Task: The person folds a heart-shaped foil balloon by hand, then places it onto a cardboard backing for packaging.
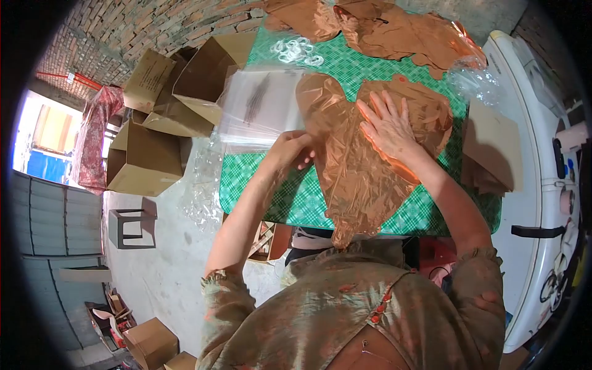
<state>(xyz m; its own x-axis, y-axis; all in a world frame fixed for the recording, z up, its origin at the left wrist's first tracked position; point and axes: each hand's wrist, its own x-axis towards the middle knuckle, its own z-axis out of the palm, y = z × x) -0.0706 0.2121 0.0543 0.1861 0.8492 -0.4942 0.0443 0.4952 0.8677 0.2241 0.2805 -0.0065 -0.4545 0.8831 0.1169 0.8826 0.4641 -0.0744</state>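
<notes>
A flat, copper-coloured heart-shaped foil balloon (345,166) lies creased on the green checked table, its narrow end hanging over the near edge. My right hand (391,129) rests on its upper right lobe, palm down with fingers spread. At the balloon's left edge is my left hand (295,151), its fingers curled in and closed on the foil there. Just beyond the left hand is a stack of clear plastic bags (259,111). More copper foil balloons (394,31) lie across the far end of the table.
White rings or ties (296,50) sit near the far left of the green table (277,203). Clear plastic (478,83) and brown cardboard sheets (490,148) lie at the right, beside a white fridge (533,185). Open cardboard boxes (148,157) stand left; a dark stool frame (132,228) is on the floor.
</notes>
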